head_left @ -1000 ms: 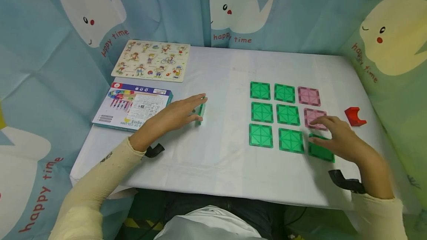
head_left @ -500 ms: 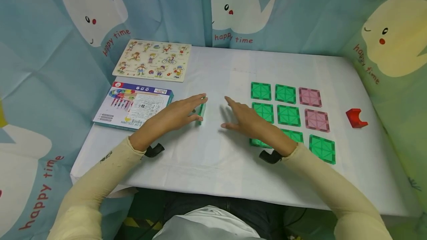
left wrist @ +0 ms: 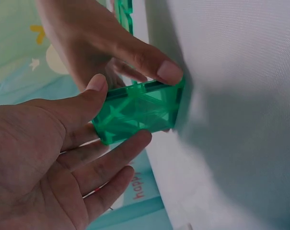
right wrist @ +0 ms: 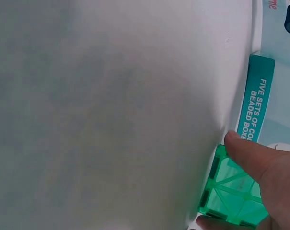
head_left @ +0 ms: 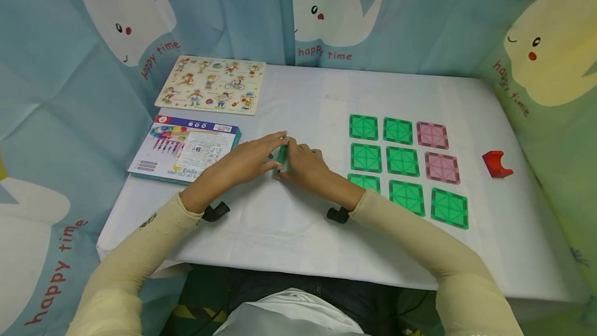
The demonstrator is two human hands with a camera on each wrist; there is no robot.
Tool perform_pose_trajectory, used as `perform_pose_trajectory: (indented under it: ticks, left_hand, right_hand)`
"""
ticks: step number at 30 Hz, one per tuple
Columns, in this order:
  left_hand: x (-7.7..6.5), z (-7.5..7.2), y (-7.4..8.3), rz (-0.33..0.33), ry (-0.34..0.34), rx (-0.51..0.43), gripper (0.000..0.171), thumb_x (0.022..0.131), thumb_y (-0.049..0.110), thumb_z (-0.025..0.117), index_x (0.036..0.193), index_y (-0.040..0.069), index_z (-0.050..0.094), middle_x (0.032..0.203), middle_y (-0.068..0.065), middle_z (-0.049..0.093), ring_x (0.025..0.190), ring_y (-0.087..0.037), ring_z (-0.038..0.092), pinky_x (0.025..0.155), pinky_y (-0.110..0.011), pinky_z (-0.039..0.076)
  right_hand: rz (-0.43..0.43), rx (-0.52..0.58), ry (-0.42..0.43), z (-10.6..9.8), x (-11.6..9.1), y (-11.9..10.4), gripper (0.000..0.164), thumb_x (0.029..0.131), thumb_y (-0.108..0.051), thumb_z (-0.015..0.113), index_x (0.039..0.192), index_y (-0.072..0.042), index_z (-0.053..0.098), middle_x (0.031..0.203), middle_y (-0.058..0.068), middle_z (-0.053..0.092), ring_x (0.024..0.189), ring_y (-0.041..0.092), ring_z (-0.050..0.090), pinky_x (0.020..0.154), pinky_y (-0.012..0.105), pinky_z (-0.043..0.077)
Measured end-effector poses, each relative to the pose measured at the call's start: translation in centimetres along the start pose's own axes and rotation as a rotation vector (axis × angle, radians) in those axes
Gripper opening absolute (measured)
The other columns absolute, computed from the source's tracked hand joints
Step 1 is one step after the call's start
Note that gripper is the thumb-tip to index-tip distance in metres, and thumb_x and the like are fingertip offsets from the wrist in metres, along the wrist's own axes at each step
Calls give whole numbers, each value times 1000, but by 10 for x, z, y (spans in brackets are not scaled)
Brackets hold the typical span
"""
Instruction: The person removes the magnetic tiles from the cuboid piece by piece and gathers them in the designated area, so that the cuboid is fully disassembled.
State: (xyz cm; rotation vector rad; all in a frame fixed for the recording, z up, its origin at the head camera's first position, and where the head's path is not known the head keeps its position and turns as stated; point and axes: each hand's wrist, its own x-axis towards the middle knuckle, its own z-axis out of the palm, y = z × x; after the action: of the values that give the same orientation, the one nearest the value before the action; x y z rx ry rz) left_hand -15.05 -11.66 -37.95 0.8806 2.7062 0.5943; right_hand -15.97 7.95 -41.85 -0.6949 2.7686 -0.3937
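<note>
A clear green square magnetic tile [head_left: 282, 155] stands on its edge on the white table, between my two hands. My left hand [head_left: 252, 158] holds it by thumb and fingers from the left, as the left wrist view shows on the tile's face [left wrist: 140, 111]. From the other side my right hand [head_left: 309, 169] grips the same tile, its thumb [left wrist: 169, 72] along one edge and its other fingers mostly hidden. Whether several tiles are stacked there cannot be told. Right of my hands lie rows of flat tiles, green ones [head_left: 402, 161] and two pink ones [head_left: 442, 167].
A flat box [head_left: 186, 149] lies left of my left hand, with a picture puzzle board [head_left: 212, 84] behind it. A red arched block [head_left: 497, 164] sits at the far right. Patterned curtains [head_left: 233, 9] enclose the table [head_left: 298, 242]. My right forearm passes over the nearest tiles.
My right hand has swept left from the tile rows at the right, empty, to the standing green tile and has taken hold of it. My left hand has stayed in place.
</note>
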Motion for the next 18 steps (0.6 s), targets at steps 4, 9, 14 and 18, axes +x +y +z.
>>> perform_pose_trajectory:
  ticks: [4,9,14,18]
  left_hand:
    - [-1,0,0,-5,5,-2,72,103,32,70,164,10,39,174,-8,28,137,-33,60,113,-50,49]
    - [-1,0,-1,-1,7,-14,73,104,33,69,165,10,37,174,-10,28,151,-34,45,119,-50,43]
    - [-4,2,-2,-3,14,-18,74,105,36,68,166,10,35,174,-9,27,146,-32,51,116,-51,46]
    - [-8,3,-3,3,22,-42,78,105,36,69,167,11,30,174,-9,27,150,-31,46,118,-51,44]
  right_hand:
    - [8,-19,1,0,2,-2,91,95,-51,76,156,-2,28,161,14,50,144,37,50,111,65,45]
    - [2,13,-10,-4,1,0,89,94,-48,80,154,-5,29,159,16,51,141,37,52,112,66,43]
    - [-31,74,-7,-9,-7,10,91,94,-41,82,158,-4,29,149,18,55,133,37,55,107,63,49]
    - [-77,135,27,-14,-18,24,90,94,-35,84,160,-3,31,145,23,50,130,38,52,105,57,49]
